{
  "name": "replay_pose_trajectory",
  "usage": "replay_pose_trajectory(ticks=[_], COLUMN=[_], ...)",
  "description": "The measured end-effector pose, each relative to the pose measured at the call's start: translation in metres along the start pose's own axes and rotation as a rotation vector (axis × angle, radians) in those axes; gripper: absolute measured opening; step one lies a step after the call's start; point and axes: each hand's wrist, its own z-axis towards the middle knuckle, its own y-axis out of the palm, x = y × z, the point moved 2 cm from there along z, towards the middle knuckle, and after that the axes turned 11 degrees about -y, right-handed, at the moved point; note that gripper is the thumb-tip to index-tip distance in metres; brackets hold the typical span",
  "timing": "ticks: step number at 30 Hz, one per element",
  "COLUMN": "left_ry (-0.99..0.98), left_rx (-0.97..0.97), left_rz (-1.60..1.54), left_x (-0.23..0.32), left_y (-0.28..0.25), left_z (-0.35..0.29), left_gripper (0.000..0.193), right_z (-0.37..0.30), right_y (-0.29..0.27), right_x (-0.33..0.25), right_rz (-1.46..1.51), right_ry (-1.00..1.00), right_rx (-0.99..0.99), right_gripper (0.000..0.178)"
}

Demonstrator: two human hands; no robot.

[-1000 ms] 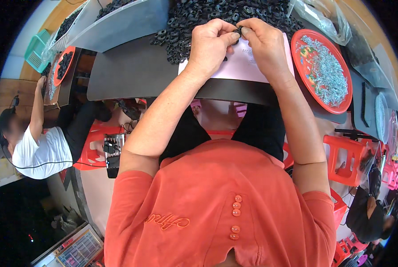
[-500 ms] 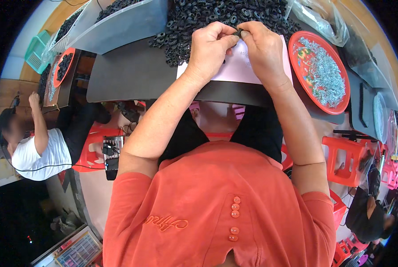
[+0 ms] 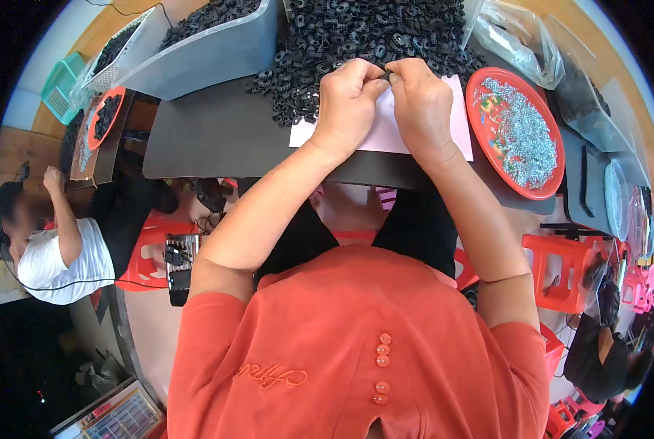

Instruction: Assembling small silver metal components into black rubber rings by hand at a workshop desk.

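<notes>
My left hand [image 3: 347,106] and my right hand [image 3: 421,104] meet fingertip to fingertip over a pink sheet of paper [image 3: 459,128]. Pinched between them is a small black plastic part [image 3: 387,74], mostly covered by the fingers. Both hands are closed, thumbs against forefingers. Just beyond them spreads a big heap of similar black plastic parts [image 3: 371,33]. To the right of my right hand lies a red round tray [image 3: 476,135] with many small silvery pieces [image 3: 528,132], too small to name.
At the left of the dark table [image 3: 203,139] stands a translucent bin [image 3: 217,69] of black parts. A clear plastic bag [image 3: 521,44] and another bin [image 3: 583,95] are at the right. A co-worker in white [image 3: 71,256] sits far left; red stools [image 3: 557,267] stand right.
The hands and tabletop sit slightly lower in the picture, as the view has shifted. My fingertips still meet around the small black part.
</notes>
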Motion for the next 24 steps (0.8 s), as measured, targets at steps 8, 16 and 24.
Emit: replay_pose_trajectory(ticks=[8, 16, 24], left_ry=[0.238, 0.014, -0.15], left_rx=[0.114, -0.039, -0.067], left_rz=[0.093, -0.132, -0.261], left_x=[0.011, 0.003, 0.006], left_y=[-0.001, -0.003, -0.004], left_z=[0.0, 0.005, 0.004], left_gripper=[0.008, 0.01, 0.008], right_z=[0.002, 0.008, 0.01], right_y=[0.004, -0.006, -0.009], right_x=[0.002, 0.006, 0.007], right_rz=[-0.013, 0.143, 0.247], right_ry=[-0.079, -0.012, 0.058], right_rx=[0.063, 0.059, -0.004], right_gripper=[0.012, 0.011, 0.01])
